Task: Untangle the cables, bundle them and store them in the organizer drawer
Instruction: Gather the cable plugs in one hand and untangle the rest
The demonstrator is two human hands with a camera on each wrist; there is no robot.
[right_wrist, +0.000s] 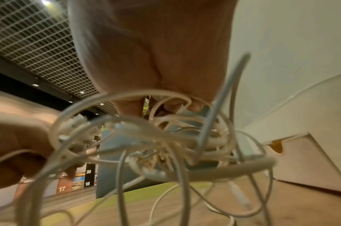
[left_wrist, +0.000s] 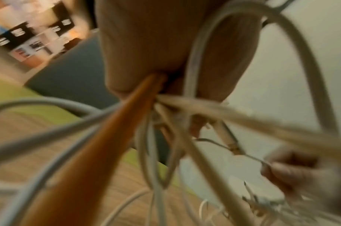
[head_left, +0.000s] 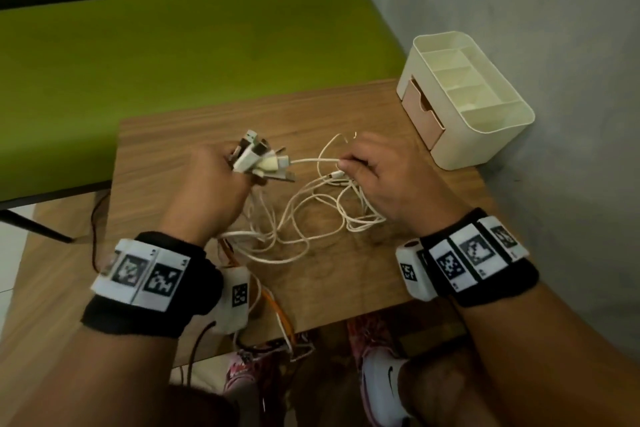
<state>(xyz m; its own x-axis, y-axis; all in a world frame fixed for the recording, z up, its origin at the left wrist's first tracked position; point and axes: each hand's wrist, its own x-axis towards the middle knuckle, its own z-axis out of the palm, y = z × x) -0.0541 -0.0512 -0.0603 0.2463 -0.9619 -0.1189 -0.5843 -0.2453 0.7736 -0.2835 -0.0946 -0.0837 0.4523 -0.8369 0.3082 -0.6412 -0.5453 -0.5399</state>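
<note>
Several white cables (head_left: 304, 222) lie tangled on the wooden table (head_left: 194, 135). My left hand (head_left: 221, 180) grips a bunch of plug ends (head_left: 259, 161) raised above the table; white cables and an orange cable (left_wrist: 99, 145) run out of its fist (left_wrist: 165, 53). My right hand (head_left: 367, 166) pinches one white cable (head_left: 311, 160) that runs taut from the plug bunch; in the right wrist view its fingers (right_wrist: 165, 105) curl over cable loops (right_wrist: 165, 145). The cream organizer (head_left: 485, 135) stands at the table's far right corner, with its pink drawer (head_left: 424, 114) closed.
A green bench (head_left: 194, 52) runs behind the table, and a grey wall (head_left: 554, 28) rises on the right beside the organizer. Below the table's near edge are the person's knees and a white shoe (head_left: 381, 381).
</note>
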